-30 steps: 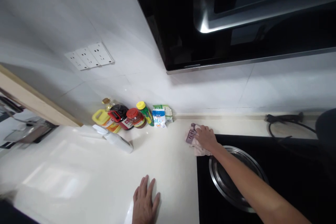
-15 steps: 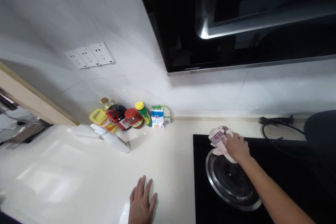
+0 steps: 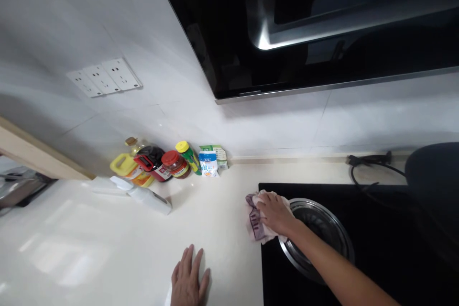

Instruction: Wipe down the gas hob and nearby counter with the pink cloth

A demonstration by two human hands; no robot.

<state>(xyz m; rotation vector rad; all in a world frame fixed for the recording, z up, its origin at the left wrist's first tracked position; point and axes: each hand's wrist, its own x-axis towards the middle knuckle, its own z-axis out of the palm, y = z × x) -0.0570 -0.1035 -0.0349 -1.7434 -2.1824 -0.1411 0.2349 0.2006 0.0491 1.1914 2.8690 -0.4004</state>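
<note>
My right hand presses on a pale pink cloth with a purple printed band. The cloth lies over the left edge of the black cooktop, partly on the counter and touching the metal-rimmed round lid or pan. My forearm covers part of that round piece, so I cannot tell which it is. My left hand lies flat on the white counter, fingers spread, holding nothing.
Against the wall stand a white spray bottle, a yellow jug, a dark sauce jug, a red-lidded jar, a green yellow-capped container and a blue-white packet. A black cord lies behind the cooktop. A range hood hangs above.
My right hand has moved the cloth left and toward me, from the cooktop's back corner to its left edge. The left hand stays on the counter. The view has shifted slightly.
</note>
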